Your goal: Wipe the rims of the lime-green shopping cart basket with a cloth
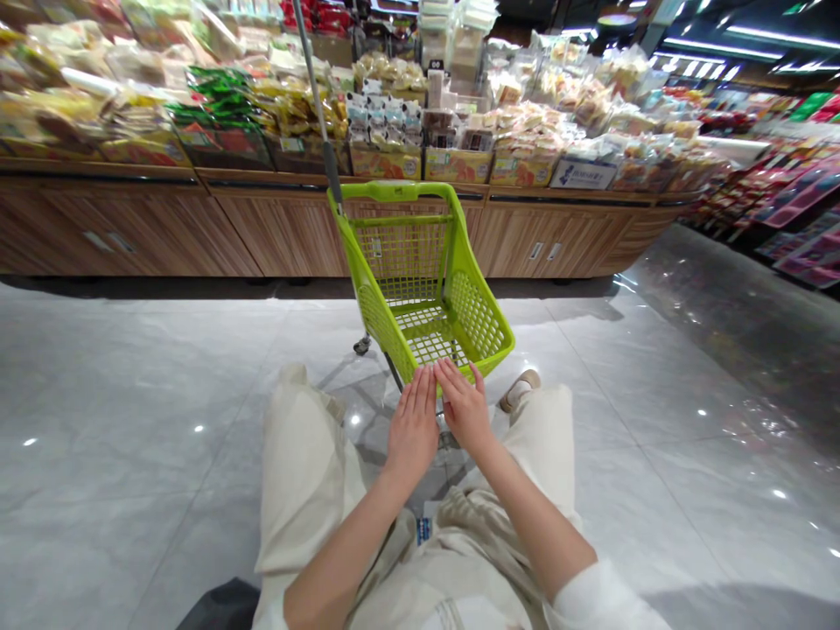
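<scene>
Two bare hands, the left hand (412,429) and the right hand (465,407), lie side by side, each grip open and flat, fingers touching the near rim of a lime-green shopping cart (410,254). The cart's long axis runs straight ahead from both hands, neither clearly nearer. Past it, across the shiny tile floor (131,411), a wooden desk (131,227) carries heaped packaged snacks (387,122).

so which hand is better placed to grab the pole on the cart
Left, probably: the left hand on the rim of the green cart sits closer to the pole than the right hand.
</scene>
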Available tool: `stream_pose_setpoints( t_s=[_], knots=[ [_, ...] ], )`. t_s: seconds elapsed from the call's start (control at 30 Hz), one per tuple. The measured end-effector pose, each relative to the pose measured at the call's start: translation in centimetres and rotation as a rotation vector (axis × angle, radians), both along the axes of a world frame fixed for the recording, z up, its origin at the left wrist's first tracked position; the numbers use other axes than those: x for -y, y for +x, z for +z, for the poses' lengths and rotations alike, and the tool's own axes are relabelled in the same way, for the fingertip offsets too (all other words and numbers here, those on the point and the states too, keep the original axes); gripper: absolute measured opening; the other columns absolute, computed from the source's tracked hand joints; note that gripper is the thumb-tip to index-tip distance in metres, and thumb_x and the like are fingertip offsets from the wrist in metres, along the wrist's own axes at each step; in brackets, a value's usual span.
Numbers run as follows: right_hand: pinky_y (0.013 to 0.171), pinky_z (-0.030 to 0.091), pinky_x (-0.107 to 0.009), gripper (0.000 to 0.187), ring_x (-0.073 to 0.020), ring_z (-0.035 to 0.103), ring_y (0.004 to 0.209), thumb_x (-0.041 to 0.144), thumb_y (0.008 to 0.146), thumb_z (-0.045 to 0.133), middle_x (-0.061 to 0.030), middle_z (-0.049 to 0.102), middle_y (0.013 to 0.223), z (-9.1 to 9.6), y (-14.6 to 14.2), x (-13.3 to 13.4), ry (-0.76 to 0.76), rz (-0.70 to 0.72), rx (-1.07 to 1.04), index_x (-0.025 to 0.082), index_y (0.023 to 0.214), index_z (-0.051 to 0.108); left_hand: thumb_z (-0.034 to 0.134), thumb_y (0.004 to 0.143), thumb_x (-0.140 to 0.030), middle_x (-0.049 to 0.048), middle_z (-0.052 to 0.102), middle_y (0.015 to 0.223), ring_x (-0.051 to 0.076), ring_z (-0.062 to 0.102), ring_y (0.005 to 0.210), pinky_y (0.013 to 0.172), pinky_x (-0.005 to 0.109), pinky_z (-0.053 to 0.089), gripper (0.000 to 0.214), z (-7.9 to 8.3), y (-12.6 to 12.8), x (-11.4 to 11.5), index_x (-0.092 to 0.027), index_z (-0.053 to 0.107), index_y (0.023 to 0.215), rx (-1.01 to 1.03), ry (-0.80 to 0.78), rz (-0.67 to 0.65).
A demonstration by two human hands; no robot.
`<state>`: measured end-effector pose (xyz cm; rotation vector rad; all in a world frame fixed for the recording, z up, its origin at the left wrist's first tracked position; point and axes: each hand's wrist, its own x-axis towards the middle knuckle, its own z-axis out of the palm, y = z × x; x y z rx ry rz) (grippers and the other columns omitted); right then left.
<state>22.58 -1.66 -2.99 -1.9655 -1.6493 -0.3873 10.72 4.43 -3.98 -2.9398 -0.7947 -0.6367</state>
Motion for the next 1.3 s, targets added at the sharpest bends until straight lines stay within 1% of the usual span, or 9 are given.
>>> stream_pose_setpoints(
  t_s=[0.1, 0.23, 0.33, 0.63, 0.77, 0.97, 1.07, 1.2, 1.3],
  knots=[
    [0.123, 0.007, -0.046, 0.070, -0.0163, 0.044, 0.140, 0.001, 0.081, 0.039, -0.0062, 0.055, 0.144, -0.5, 3.3, 1.3, 0.020, 0.011, 0.058, 0.023, 0.148, 0.041, 0.044, 0.084, -0.009, 0.0136, 0.018, 0.164, 0.022, 0.010, 0.152, 0.124, 0.042, 0.023, 0.080, 0.3, -0.2, 0.0, -0.005, 0.009, 0.155, -0.024, -0.009, -0.013],
    [0.120, 0.013, -0.049, 0.064, -0.0181, 0.051, 0.134, 0.004, 0.085, 0.039, -0.0061, 0.061, 0.139, -2.1, 10.1, 3.5, 0.178, -0.200, 0.081, 0.027, 0.144, 0.046, 0.043, 0.085, -0.010, 0.0123, 0.017, 0.164, 0.022, 0.009, 0.153, 0.124, 0.042, 0.023, 0.079, 0.4, -0.3, 0.0, -0.005, 0.010, 0.155, -0.021, -0.018, -0.024],
    [0.119, 0.017, -0.051, 0.060, -0.0196, 0.053, 0.133, 0.006, 0.087, 0.038, -0.0067, 0.062, 0.138, -2.8, 11.9, 3.9, 0.237, -0.297, 0.055, 0.027, 0.142, 0.049, 0.044, 0.084, -0.009, 0.0131, 0.019, 0.164, 0.023, 0.010, 0.152, 0.123, 0.043, 0.024, 0.079, 0.2, 0.0, 0.1, -0.004, 0.011, 0.155, -0.005, -0.022, -0.026],
    [0.122, 0.015, -0.043, 0.064, -0.0164, 0.040, 0.143, 0.006, 0.087, 0.039, -0.0093, 0.050, 0.149, -1.0, 0.1, 0.4, 0.063, -0.026, 0.057, 0.018, 0.149, 0.037, 0.041, 0.084, -0.007, 0.0138, 0.026, 0.162, 0.023, 0.015, 0.152, 0.123, 0.043, 0.026, 0.078, -0.3, 0.5, 0.4, -0.006, 0.009, 0.156, 0.037, -0.011, 0.020],
    [0.123, 0.010, -0.046, 0.064, -0.0153, 0.046, 0.139, 0.004, 0.089, 0.037, -0.0073, 0.056, 0.144, -1.3, 3.9, 1.9, 0.071, -0.028, 0.118, 0.024, 0.150, 0.037, 0.042, 0.085, -0.008, 0.0135, 0.022, 0.163, 0.022, 0.013, 0.152, 0.123, 0.042, 0.025, 0.078, 0.1, -0.1, 0.2, -0.005, 0.009, 0.156, -0.010, -0.007, -0.009],
    [0.119, 0.016, -0.052, 0.059, -0.0197, 0.054, 0.132, 0.006, 0.088, 0.039, -0.0071, 0.060, 0.139, -2.7, 11.9, 4.0, 0.211, -0.350, 0.056, 0.027, 0.143, 0.048, 0.043, 0.083, -0.008, 0.0140, 0.021, 0.163, 0.022, 0.013, 0.152, 0.123, 0.042, 0.025, 0.082, -0.1, 0.1, 0.1, -0.005, 0.005, 0.156, -0.004, -0.006, -0.018],
    [0.119, 0.018, -0.051, 0.061, -0.0198, 0.052, 0.134, 0.005, 0.086, 0.039, -0.0081, 0.061, 0.138, -2.5, 9.2, 2.9, 0.207, -0.342, 0.006, 0.025, 0.143, 0.048, 0.043, 0.084, -0.008, 0.0151, 0.021, 0.163, 0.023, 0.013, 0.152, 0.123, 0.042, 0.025, 0.081, -0.4, 0.4, 0.2, -0.004, 0.005, 0.155, 0.019, -0.001, -0.007],
    [0.121, 0.017, -0.044, 0.066, -0.0161, 0.042, 0.141, 0.003, 0.085, 0.037, -0.0075, 0.054, 0.146, -1.1, 2.4, 1.0, 0.074, -0.093, -0.002, 0.021, 0.148, 0.040, 0.043, 0.085, -0.008, 0.0154, 0.024, 0.162, 0.024, 0.013, 0.152, 0.123, 0.043, 0.026, 0.079, -0.4, 0.4, 0.4, -0.003, 0.007, 0.155, 0.019, 0.012, 0.000],
    [0.123, 0.013, -0.043, 0.066, -0.0150, 0.041, 0.142, 0.003, 0.086, 0.037, -0.0066, 0.051, 0.148, -0.4, 0.9, 0.9, 0.017, 0.000, 0.026, 0.022, 0.149, 0.039, 0.043, 0.085, -0.008, 0.0156, 0.024, 0.162, 0.024, 0.014, 0.152, 0.122, 0.044, 0.026, 0.080, -0.2, 0.2, 0.3, -0.005, 0.005, 0.156, 0.009, 0.002, 0.002]
  ],
)
